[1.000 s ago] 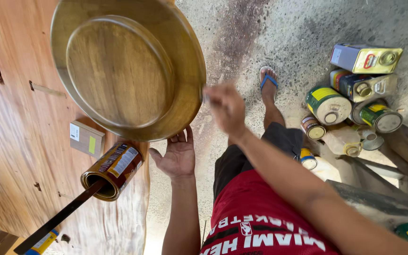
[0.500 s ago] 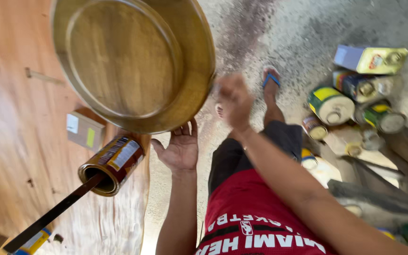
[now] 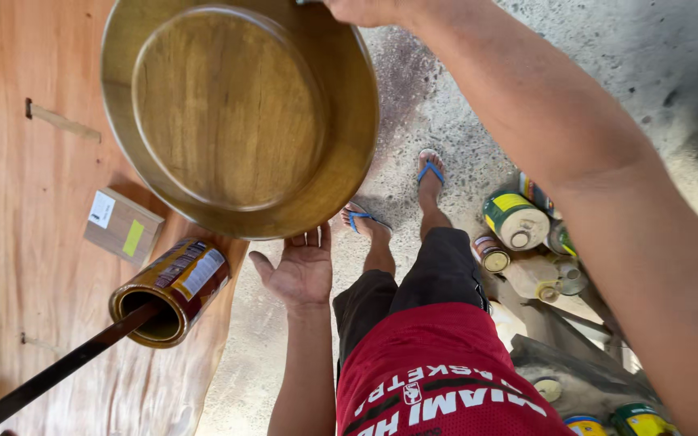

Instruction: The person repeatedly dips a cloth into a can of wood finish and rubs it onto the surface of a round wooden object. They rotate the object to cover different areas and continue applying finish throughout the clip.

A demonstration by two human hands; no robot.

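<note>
while the left hand [image 3: 300, 270] props it, right hand [image 3: 365, 10] grips the wooden bowl [image 3: 236, 113].

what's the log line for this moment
left hand: open under bowl | right hand: on bowl rim | can: stick inside

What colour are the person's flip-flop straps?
Blue straps on the flip-flops, clearest in the head view.
</note>
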